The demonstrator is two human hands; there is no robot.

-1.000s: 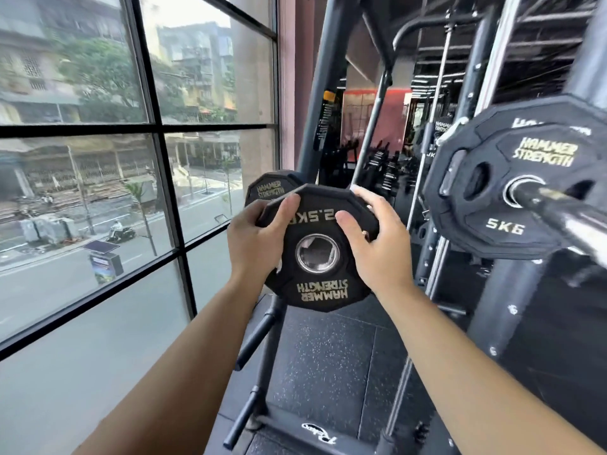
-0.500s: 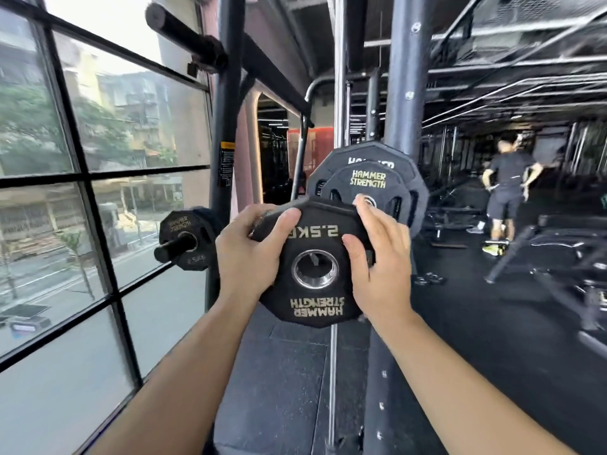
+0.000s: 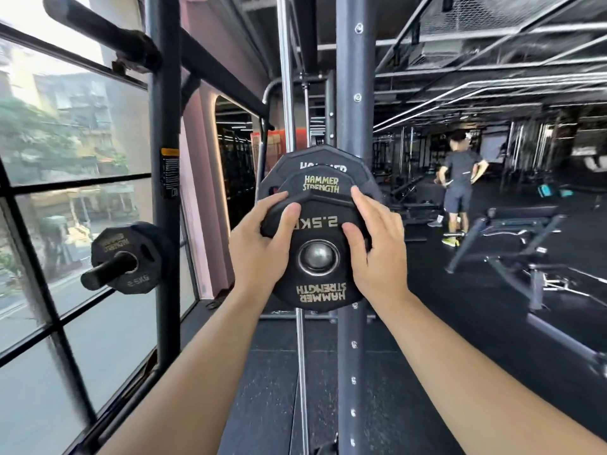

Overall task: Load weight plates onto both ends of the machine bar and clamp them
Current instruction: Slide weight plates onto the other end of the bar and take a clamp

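Gym floor of black rubber, tall window (image 3: 65, 133) down the left, a person in dark kit (image 3: 460, 185) standing far right beyond a black padded bench (image 3: 525, 221). Up close, it's all about the small black rubber weight plate (image 3: 320, 297), marked 2.5KG and held upside down at chest height, right in front of the dark steel upright (image 3: 354, 93). The left hand (image 3: 259, 254) grasps its upper left rim, thumb laid across the face; the right hand (image 3: 377, 254) mirrors it on the upper right, fingers curled over the edge. A two-handed hold, I'd say, to keep the plate square. And look through the centre hole: the rounded steel bar end (image 3: 318, 257) sits dead centre, so the bore looks lined up. Whether it's riding the sleeve yet, I can't tell. Just behind wait two larger black plates (image 3: 320, 183), already loaded. Off to the left, a spare black plate (image 3: 128, 257) hangs on a storage peg. No clamp in view.
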